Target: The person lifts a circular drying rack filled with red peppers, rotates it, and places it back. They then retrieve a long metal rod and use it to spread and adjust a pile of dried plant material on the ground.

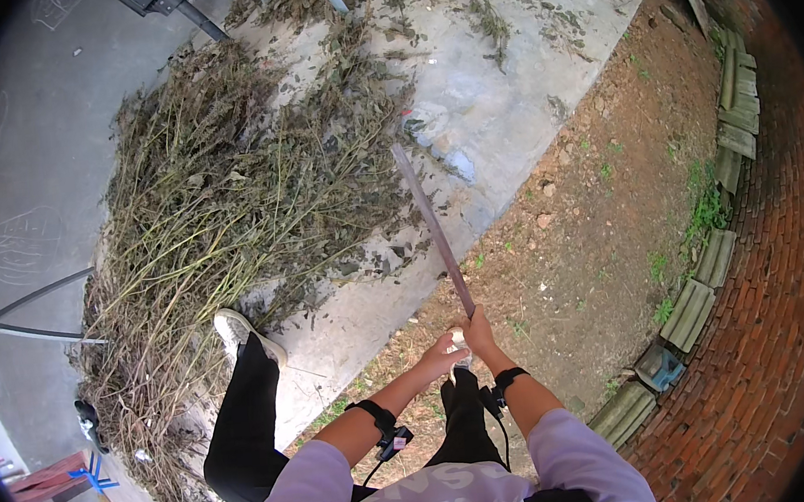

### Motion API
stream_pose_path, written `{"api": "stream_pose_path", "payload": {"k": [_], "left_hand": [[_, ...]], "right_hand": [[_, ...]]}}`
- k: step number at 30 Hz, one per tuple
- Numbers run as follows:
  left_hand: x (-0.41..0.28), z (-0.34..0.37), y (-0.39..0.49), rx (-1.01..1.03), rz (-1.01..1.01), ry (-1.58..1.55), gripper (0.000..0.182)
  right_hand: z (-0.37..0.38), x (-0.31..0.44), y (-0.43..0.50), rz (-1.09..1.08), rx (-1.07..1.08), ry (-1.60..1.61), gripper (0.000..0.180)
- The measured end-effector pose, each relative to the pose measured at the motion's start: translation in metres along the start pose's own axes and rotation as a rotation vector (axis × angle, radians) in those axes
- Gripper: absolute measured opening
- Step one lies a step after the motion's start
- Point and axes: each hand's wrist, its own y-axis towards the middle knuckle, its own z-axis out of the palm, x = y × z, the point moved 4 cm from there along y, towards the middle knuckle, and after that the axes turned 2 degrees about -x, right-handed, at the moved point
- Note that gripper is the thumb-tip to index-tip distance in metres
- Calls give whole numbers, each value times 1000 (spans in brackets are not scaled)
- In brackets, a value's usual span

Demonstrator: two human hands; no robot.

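Observation:
My right hand (479, 332) is closed around the near end of a long wooden stick (434, 226). From there the stick slants up and away, its far tip beside a spread of dried plant stalks (245, 178). My left hand (442, 358) is just left of the right one, thumb and fingers apart, with nothing seen in it. It partly covers the shoe (457, 337) on my right foot. The stalks lie in a thick, tangled layer, with crumbled leaves scattered about them.
My left shoe (241, 333) stands on the concrete slab (372, 318) against the stalks. Right of the slab is bare soil (575, 257) with small weeds. Grey roof tiles (687, 312) line a brick wall (761, 334). Crossed metal legs (27, 312) stand at the left.

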Motion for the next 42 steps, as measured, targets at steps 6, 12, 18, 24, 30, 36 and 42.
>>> {"api": "stream_pose_path", "payload": {"k": [6, 12, 18, 24, 30, 36, 42], "left_hand": [[-8, -7, -23, -3, -5, -50, 88], [19, -22, -20, -173, -4, -74, 73], [52, -53, -13, -231, -67, -108, 81], [34, -66, -24, -209, -45, -124, 75], [15, -77, -34, -182, -60, -151, 67], [14, -103, -42, -192, -27, -169, 63], [27, -125, -56, -209, -65, -209, 57]], "right_hand": [[1, 6, 3, -74, 16, 16, 31], [23, 25, -13, -14, 135, -57, 29], [32, 33, -21, -41, 94, -30, 26], [-3, 82, -17, -174, 49, 28, 25], [-26, 189, 65, -444, -178, 141, 24], [-2, 176, 144, 145, 106, -187, 26], [-19, 164, 131, -126, -76, 1, 34]]}}
